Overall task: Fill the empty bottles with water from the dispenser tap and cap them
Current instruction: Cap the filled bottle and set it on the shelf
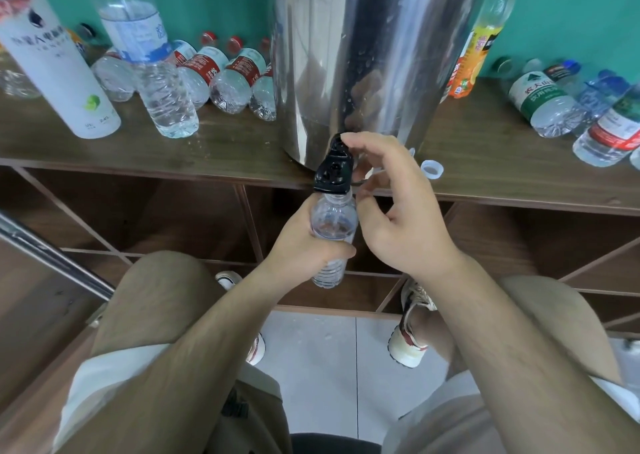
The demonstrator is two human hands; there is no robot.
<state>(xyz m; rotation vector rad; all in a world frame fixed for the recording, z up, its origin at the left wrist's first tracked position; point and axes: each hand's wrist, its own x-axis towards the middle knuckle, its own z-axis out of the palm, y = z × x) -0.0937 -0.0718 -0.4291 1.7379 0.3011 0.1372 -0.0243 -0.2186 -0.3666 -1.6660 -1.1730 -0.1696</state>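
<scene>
The task is partway through, at the filling step for one bottle. A small clear plastic bottle stands open-necked directly under the black plastic tap of the tall stainless-steel dispenser, its mouth just below the spout. Whether water is running, and how full this bottle is, cannot be told from this angle. A white screw cap lies on the dark wooden shelf just to the right of the tap, probably this bottle's, so capping is not yet done.

On the shelf to the left, an upright clear bottle with a blue label appears to hold water. Beside it several clear bottles with red labels lie on their sides, and they look empty. To the right lie more clear bottles with green labels; their contents are unclear. Judging from this, much filling remains.

The left hand grips the small bottle round its middle from the left, fingers wrapped behind it and the thumb across the front, holding it upright below the shelf edge.

The right hand is at the tap. Its index fingertip rests on top of the lever and the thumb sits at the side of the tap body, so it seems to pinch the lever. The remaining fingers curl loosely and hold nothing.
</scene>
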